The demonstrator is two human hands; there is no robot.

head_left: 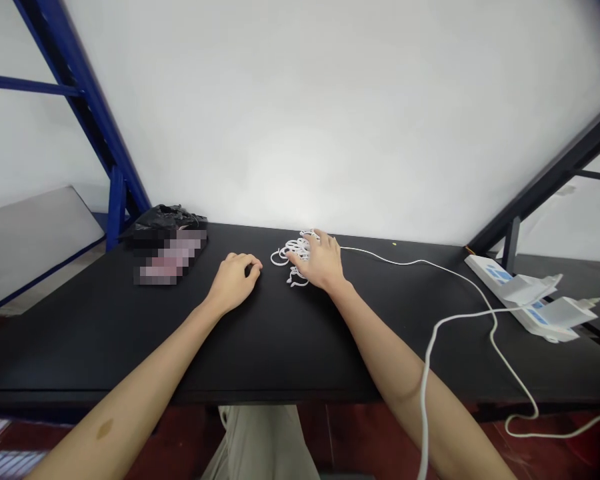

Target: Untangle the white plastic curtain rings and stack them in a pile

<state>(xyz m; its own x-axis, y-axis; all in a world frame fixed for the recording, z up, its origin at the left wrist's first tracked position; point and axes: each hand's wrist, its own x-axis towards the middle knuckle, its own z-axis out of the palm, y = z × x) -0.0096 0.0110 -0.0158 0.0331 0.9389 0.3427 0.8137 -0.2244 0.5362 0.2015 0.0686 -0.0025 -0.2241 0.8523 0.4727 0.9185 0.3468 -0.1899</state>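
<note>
Head view: right hand (319, 261) spread flat on tangled white cable bundle (291, 253), far centre of black desk (280, 340), left hand (235, 279) loosely curled just left; may snag trailing cord (410, 263) draped over right forearm.

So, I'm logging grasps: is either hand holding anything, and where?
Right hand covers the cable coil from above; left hand rests curled on the table, nothing seen inside.

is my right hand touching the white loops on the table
Touching. The head view shows the right hand lying on the white loops, covering part of them.
</note>
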